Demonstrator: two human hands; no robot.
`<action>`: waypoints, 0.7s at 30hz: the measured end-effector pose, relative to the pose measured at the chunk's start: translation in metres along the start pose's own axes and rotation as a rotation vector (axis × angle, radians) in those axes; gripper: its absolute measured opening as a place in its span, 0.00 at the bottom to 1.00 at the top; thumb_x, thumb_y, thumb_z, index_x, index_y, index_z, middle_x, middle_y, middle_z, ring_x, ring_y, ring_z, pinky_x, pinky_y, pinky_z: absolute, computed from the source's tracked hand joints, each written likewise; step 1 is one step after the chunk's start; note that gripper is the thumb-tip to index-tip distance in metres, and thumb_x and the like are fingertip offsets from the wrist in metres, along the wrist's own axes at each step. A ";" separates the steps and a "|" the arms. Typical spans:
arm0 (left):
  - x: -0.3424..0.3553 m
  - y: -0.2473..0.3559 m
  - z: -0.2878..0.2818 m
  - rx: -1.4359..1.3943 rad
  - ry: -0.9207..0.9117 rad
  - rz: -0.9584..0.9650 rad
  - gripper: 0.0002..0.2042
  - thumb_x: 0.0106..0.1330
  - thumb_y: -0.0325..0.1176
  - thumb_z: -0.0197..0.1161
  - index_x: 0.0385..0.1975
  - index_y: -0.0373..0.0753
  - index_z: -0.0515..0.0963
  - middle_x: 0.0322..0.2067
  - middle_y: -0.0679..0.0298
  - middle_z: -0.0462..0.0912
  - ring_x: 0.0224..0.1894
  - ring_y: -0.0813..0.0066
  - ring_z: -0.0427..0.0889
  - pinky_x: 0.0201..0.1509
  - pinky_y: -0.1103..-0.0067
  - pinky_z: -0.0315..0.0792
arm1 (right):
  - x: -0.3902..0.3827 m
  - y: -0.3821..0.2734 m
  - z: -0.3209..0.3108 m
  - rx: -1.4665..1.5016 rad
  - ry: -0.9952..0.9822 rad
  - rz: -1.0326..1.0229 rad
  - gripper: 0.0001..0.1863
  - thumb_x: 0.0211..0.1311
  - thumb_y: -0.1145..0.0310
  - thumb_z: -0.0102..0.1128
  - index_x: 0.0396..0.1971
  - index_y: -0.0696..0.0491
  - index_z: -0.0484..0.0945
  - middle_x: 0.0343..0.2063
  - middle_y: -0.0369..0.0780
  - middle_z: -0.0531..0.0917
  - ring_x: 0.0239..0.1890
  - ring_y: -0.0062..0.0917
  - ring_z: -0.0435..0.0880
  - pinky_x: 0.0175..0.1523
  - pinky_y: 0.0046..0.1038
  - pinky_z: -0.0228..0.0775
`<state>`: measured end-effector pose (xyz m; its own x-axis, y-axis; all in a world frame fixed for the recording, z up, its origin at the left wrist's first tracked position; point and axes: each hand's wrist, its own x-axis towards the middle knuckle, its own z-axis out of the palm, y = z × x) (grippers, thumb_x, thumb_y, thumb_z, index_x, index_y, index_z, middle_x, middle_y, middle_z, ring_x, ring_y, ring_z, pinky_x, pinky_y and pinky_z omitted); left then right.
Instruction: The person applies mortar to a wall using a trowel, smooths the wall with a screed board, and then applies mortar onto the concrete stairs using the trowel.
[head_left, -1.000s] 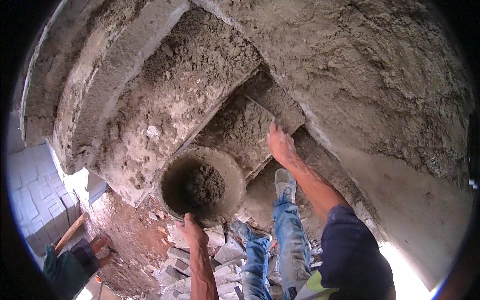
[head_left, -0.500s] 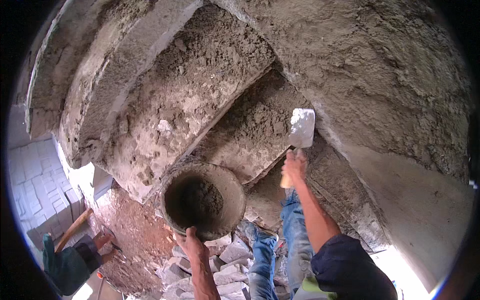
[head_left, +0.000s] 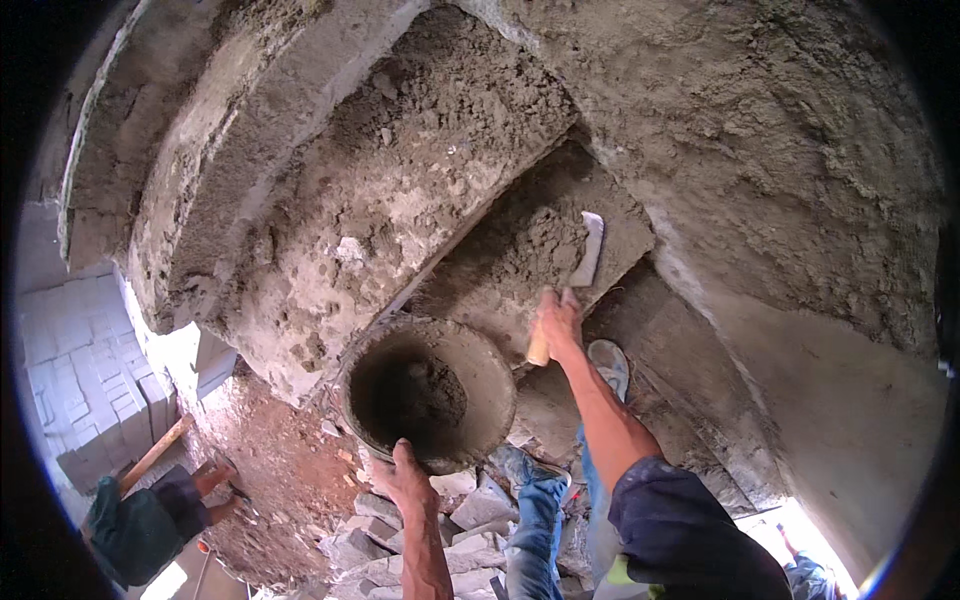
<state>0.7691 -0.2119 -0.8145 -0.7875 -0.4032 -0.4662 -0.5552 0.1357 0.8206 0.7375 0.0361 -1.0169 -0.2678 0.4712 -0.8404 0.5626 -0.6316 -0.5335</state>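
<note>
My left hand (head_left: 408, 482) grips the near rim of a round, mortar-caked bucket (head_left: 490, 400), thumb over the edge. The bucket is tipped so its dark inside shows, with some mortar (head_left: 440, 392) at the bottom. My right hand (head_left: 557, 325) is closed around the wooden handle of a trowel (head_left: 590, 250). The trowel's metal blade is turned nearly edge-on, beside a heap of crumbly mortar (head_left: 540, 240) on a step (head_left: 470, 300). Whether the blade touches the step I cannot tell.
A higher step (head_left: 400, 190) strewn with mortar crumbs lies beyond the bucket. A rough plastered wall (head_left: 760, 170) rises at right. Broken stones (head_left: 480, 550) lie near my feet. At lower left another person (head_left: 150, 525) stands near a wooden-handled tool (head_left: 155, 455); stacked blocks (head_left: 90, 360) stand behind.
My right hand has moved left and slightly nearer, and the trowel blade has turned from face-on to nearly edge-on beside the mortar. The bucket appears slightly further right.
</note>
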 end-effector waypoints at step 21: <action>0.004 0.006 -0.007 -0.059 -0.133 -0.032 0.23 0.52 0.22 0.54 0.52 0.33 0.67 0.41 0.62 0.76 0.41 0.71 0.73 0.48 0.79 0.67 | -0.163 -0.012 -0.037 -0.623 -0.183 -0.436 0.15 0.64 0.59 0.53 0.40 0.55 0.69 0.18 0.41 0.76 0.18 0.28 0.80 0.18 0.30 0.70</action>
<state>0.7649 -0.2184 -0.8095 -0.8005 -0.2821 -0.5288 -0.5669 0.0701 0.8208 0.8032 -0.0106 -0.8703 -0.6596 0.4544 -0.5987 0.6978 0.0744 -0.7124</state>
